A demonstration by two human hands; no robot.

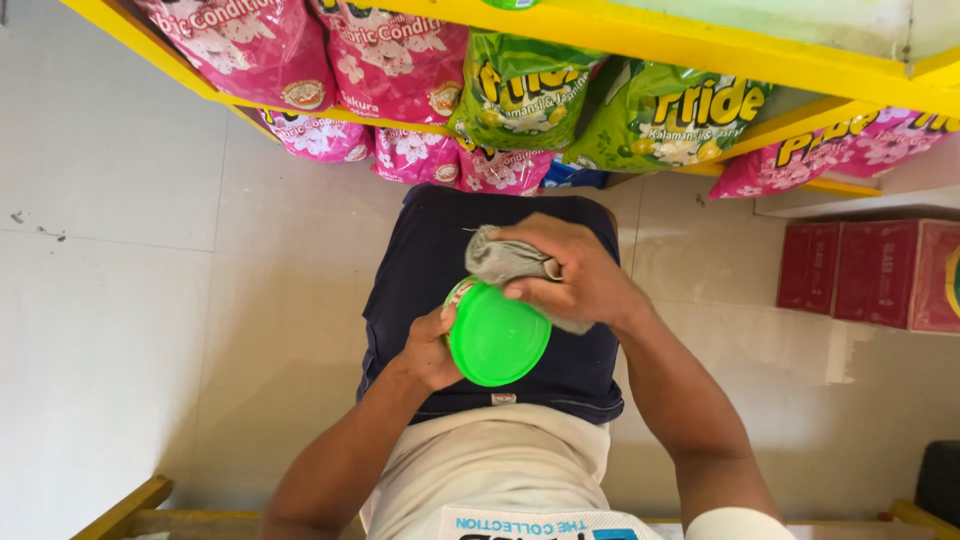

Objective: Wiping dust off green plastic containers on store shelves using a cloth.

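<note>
View from above of a person standing on a pale tiled floor [120, 300] before a yellow shelf [700, 50]. The left hand [428, 350] is closed around the side of a round container with a bright green lid [497, 338], the thumb lying along the lid's left rim and the fingers wrapped out of sight beneath; the container is held in front of the person's waist, over dark blue shorts [440, 260], with the lid facing up toward the camera. The right hand [570, 275] is folded around a crumpled grey cloth [505, 258], the fingers curled over it and the fingertips resting at the upper right edge of the lid; the cloth presses against the top of the container's rim, and a loose end of it hangs below the palm on the right. The two hands thus meet over the container, the left at its lower left side and the right at its upper right. A strip of white and red shows at the container's wall just under the lid, upper left; how tall the container is cannot be told. Beyond the hands, the shelf carries soft pink pouches [400, 60] with a flower pattern and green pouches [520, 95] with yellow lettering, stacked on two levels. At the right, on a low pale ledge, stand dark red cartons [870, 275]. A yellow wooden rail [125, 510] crosses the lower left corner.
</note>
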